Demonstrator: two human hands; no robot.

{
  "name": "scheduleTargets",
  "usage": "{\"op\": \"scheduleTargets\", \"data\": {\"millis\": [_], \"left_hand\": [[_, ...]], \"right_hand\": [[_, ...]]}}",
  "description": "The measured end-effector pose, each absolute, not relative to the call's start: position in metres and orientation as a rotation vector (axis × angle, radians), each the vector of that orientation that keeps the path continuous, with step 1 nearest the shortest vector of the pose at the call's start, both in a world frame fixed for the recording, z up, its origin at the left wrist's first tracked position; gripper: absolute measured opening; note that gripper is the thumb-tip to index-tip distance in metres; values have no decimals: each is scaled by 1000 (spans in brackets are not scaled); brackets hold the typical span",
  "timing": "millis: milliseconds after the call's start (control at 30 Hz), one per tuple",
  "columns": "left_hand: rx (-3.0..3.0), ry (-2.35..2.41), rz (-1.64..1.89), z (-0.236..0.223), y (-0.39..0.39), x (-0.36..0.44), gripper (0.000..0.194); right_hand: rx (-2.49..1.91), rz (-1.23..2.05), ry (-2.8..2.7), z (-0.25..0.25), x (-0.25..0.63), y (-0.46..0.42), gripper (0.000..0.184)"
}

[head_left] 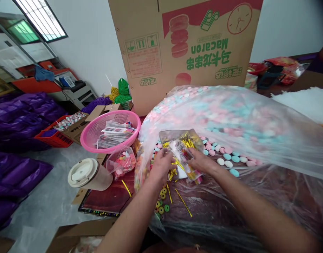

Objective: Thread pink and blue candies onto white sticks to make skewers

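A small clear printed plastic packet (180,151) with colourful contents is between my two hands. My left hand (161,164) grips its left side, fingers bent. From the right, my right hand (202,161) closes on the other edge. Gold twist ties (188,143) lie around and under the packet, in a clear bag (174,135) behind it; a few loose ones are on the table nearer me. Ring-shaped candies (161,205) lie below my left wrist. Pink, blue and white round candies (228,156) spill from a large clear plastic bag (258,133) beyond my right hand.
A pink basket (84,135) holds several printed packets. Next to it are a bag of candies (124,162) and a lidded cup (91,175). A tall cardboard box (148,95) stands behind the large bag. Purple bags (19,116) lie on the left.
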State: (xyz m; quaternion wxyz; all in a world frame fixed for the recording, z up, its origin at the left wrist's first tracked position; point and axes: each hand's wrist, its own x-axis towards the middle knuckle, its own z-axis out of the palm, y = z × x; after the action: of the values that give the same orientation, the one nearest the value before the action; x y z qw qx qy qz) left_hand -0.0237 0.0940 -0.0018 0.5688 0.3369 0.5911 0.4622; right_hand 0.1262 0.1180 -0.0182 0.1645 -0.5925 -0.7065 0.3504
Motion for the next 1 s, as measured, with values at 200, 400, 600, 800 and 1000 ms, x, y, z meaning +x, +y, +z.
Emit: {"op": "scheduleTargets", "data": {"millis": [200,400,600,800,1000], "left_hand": [[1249,1778,1184,-20,69,-52,43],[1649,1956,647,-34,83,-59,54],[1809,2079,426,-11,88,-55,46],[1973,2055,-94,6,33,-53,37],[1885,2044,-195,-18,16,-35,26]], "right_hand": [[-1696,686,-2303,-28,107,153,38],[-1621,255,-2359,-12,116,138,52],[-1979,236,-1875,-21,167,129,49],[-2018,250,-1967,-3,160,96,30],[-1712,875,-2592,-18,99,13,16]]}}
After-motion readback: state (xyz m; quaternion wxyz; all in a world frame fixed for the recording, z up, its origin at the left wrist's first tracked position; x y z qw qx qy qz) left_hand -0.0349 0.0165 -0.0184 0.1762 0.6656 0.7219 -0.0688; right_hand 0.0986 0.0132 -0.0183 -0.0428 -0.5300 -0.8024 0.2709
